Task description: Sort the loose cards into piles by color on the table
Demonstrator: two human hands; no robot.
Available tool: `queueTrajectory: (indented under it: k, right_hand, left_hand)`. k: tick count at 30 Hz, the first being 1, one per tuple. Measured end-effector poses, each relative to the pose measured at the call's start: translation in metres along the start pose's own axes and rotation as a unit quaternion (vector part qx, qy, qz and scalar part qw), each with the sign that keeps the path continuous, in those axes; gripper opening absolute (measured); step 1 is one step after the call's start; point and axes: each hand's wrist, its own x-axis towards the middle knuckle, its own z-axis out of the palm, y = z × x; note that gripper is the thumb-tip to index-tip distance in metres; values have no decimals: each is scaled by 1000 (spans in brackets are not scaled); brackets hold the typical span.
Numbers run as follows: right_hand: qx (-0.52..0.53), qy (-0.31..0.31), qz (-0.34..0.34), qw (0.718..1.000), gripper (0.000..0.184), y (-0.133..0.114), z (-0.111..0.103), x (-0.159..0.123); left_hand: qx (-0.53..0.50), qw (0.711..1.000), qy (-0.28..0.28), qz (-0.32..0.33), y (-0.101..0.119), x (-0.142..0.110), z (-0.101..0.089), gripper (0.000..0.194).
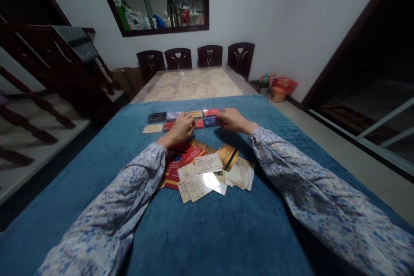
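Observation:
Cards lie in small stacks in two rows on a blue cloth. My left hand (pixel 182 127) rests over the red card stack (pixel 199 123) in the near row, its fingers curled and their tips partly hidden. My right hand (pixel 233 120) is closed at the right edge of the dark blue card stack (pixel 210 121); what its fingers hold, if anything, is hidden. A red-topped stack (pixel 211 112) sits just behind the blue one. To the left are a black stack (pixel 157 117) and a cream card (pixel 152 128). Nearer me spreads a loose pile of red, gold and cream cards (pixel 208 163).
The blue cloth (pixel 207 233) covers the near part of a long marble-topped table (pixel 194 84). Several dark chairs (pixel 210 55) stand at its far end. A wall cabinet (pixel 161 32) with bottles is behind, a wooden railing (pixel 35 95) at left, and a red bag (pixel 284 83) on the floor at right.

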Motion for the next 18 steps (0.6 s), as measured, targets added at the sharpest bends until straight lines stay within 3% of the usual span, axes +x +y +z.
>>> queueTrajectory:
  k: [6, 18]
  right_hand:
    - [27, 44, -47, 998, 18, -14, 0, -12]
    - [55, 28, -40, 997, 15, -37, 9, -43]
  left_hand:
    - [-10, 1000, -18, -20, 12, -26, -3, 11]
    - [-22, 999, -27, -20, 45, -67, -10, 12]
